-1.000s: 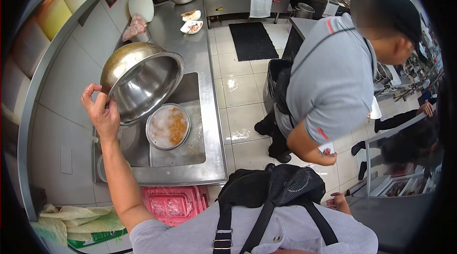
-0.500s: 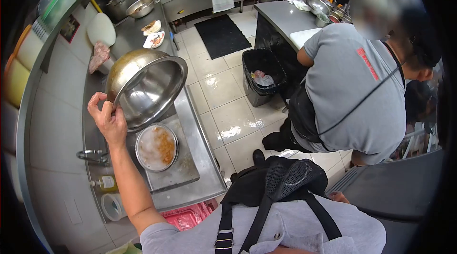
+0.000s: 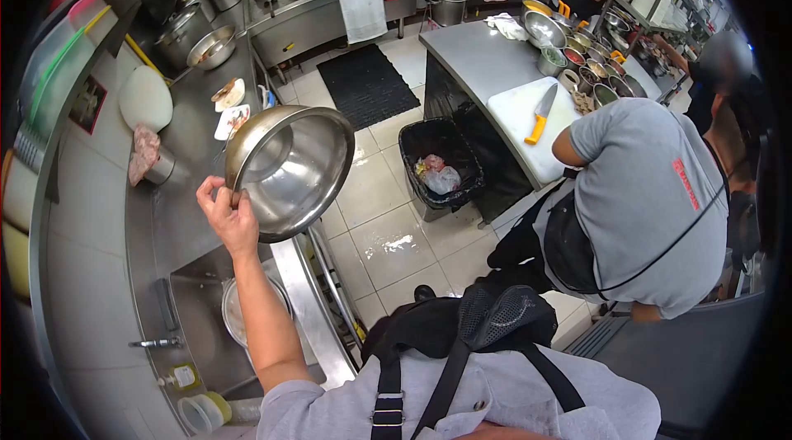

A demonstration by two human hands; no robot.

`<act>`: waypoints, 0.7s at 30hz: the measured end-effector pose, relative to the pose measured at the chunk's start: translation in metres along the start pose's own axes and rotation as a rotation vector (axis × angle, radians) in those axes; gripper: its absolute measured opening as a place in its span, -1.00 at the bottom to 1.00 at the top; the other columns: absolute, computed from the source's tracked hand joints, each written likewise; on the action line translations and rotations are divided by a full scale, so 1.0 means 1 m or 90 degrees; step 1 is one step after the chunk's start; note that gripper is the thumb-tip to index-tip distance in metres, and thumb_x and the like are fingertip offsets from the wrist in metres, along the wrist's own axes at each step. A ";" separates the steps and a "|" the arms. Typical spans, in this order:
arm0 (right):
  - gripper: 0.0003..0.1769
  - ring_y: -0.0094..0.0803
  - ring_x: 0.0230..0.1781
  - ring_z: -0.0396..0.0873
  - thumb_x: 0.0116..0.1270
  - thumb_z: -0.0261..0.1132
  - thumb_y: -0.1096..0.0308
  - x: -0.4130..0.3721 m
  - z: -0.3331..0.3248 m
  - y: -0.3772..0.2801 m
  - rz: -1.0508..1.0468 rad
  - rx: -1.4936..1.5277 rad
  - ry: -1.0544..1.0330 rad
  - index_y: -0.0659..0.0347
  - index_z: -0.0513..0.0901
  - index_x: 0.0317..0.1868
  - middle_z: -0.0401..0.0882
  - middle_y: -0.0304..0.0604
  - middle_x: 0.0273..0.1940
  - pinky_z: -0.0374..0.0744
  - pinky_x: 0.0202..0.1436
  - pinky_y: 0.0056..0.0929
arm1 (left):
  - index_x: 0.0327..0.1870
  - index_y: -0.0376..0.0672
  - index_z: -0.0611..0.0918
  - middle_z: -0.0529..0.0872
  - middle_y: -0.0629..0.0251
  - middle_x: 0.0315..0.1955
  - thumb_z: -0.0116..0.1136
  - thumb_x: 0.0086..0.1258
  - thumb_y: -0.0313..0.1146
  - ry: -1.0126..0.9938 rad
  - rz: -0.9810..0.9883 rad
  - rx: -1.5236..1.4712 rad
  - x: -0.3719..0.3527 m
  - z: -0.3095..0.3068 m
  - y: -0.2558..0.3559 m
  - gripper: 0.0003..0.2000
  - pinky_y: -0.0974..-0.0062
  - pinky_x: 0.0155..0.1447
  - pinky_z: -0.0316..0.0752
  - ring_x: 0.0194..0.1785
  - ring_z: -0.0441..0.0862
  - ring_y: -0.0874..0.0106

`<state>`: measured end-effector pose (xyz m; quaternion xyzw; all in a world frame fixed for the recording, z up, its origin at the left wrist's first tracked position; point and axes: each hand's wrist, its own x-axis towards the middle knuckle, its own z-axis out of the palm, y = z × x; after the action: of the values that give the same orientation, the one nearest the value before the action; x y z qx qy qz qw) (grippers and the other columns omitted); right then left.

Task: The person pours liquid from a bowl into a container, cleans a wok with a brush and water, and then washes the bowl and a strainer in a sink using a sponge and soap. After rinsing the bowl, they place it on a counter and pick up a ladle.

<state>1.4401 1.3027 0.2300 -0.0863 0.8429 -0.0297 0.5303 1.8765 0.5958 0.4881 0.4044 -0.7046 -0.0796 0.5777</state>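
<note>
My left hand [image 3: 227, 213] grips the rim of a large metal bowl [image 3: 301, 168], fingers pinched on its left edge, with the inside of the bowl facing me and nothing in it. The bowl is tilted on its side in the air, right of the metal counter. Under my forearm, a round container [image 3: 239, 312] sits in the sink [image 3: 194, 296], mostly hidden by the arm. My right hand is out of view.
A co-worker in a grey shirt [image 3: 652, 184] stands at the right by a white cutting board [image 3: 516, 114] with a yellow-handled knife [image 3: 541, 114]. A lined trash bin [image 3: 441, 151] and a black mat [image 3: 367, 85] are on the floor ahead. A faucet [image 3: 155, 343] juts out at left.
My left hand has carried the bowl right in the view, away from over the round container. The view has shifted, showing more of the right-hand table, its cutting board and its knife.
</note>
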 end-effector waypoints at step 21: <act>-0.67 -0.28 -0.38 0.67 0.41 0.14 0.51 0.117 -0.063 -0.376 -0.096 0.141 -0.038 0.11 0.58 0.14 0.70 -0.04 -0.25 0.56 -0.45 -0.27 | -0.48 -0.30 0.42 0.44 0.16 -0.03 0.11 0.07 -0.72 -0.083 -0.045 -0.075 0.203 0.232 -0.235 -0.86 0.49 -0.05 0.37 -0.10 0.43 0.34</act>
<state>1.3763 0.9097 0.2067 -0.0911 0.8094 -0.1598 0.5577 1.7842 0.2243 0.4300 0.3882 -0.7202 -0.1676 0.5501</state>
